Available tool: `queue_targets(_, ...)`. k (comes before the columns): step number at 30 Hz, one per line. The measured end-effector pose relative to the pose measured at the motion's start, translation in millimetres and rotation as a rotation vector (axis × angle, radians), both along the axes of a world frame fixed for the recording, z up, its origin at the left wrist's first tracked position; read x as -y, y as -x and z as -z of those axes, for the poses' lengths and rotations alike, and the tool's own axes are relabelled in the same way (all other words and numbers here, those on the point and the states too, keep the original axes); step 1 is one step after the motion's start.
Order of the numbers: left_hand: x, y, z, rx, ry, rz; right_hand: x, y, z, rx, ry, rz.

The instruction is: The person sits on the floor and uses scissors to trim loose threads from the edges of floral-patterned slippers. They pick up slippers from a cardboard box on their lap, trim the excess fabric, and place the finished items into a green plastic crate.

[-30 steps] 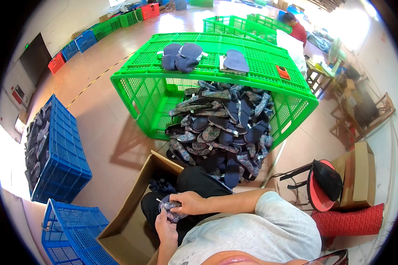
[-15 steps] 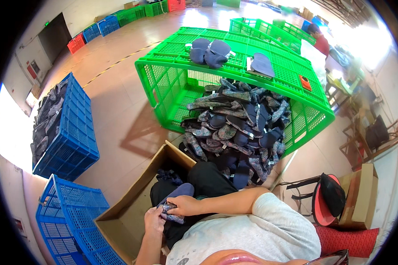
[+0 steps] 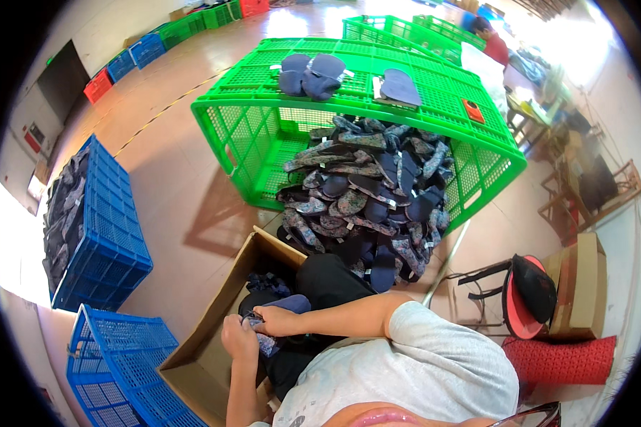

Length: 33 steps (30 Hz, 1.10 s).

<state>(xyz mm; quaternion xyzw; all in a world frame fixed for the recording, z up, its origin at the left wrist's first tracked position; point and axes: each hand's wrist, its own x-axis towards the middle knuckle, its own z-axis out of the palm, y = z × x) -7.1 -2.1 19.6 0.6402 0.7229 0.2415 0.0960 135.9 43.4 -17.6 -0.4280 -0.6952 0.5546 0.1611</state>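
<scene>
Over my lap, both hands are on a slipper with a navy sole (image 3: 297, 304) and a patterned fabric upper (image 3: 269, 344). My left hand (image 3: 239, 337) is closed in a fist-like pinch at the slipper's near left edge. Right beside it, my right hand (image 3: 275, 322) grips the same slipper, its fingers close to the left hand's. The exact spot they pinch is partly covered by the fingers. Beyond my knees lies a big heap of similar slippers (image 3: 370, 186). Against my left leg is an open cardboard box (image 3: 192, 350) with a bunch of dark patterned cloth (image 3: 267, 284) at its far end.
The heap spills from a green crate (image 3: 217, 132) lying on its side. On top of it rest a pair of navy slippers (image 3: 310, 76), a single one (image 3: 399, 87) and an orange object (image 3: 473, 111). Blue crates (image 3: 114, 220) stand left; a hat (image 3: 527, 295) hangs right. A person (image 3: 493, 44) is farther back.
My left hand has risen slightly and its fingers have curled tighter at the slipper's edge. The right hand has shifted a little left along the slipper. The whole view has turned slightly.
</scene>
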Motion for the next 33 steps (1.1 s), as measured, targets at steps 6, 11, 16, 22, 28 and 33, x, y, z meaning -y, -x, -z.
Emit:
queue_targets(6,20.4,-8.1,-7.7,-0.104,-0.083,0.131,-0.4,1.6,8.0,-0.091,0.096,0.040)
queue_targets(11,38.7,-10.0,13.4,0.577,-0.082,-0.187,-14.5,6.6,14.0,-0.203,0.487,0.209)
queue_targets(16,56.7,-4.6,43.8,1.533,0.112,-0.348,-28.0,7.7,27.2,-0.330,0.718,0.273)
queue_targets(22,63.2,-8.4,49.6,1.708,0.042,-0.265,-24.1,11.1,20.1,-0.289,0.600,0.348)
queue_targets(28,69.5,-21.2,45.5,1.634,-0.035,-0.354,-12.3,16.4,26.1,-0.257,0.268,0.338)
queue_targets(33,67.2,-27.7,24.9,1.727,-0.043,-0.444,-2.5,19.1,25.4,-0.201,0.085,0.308)
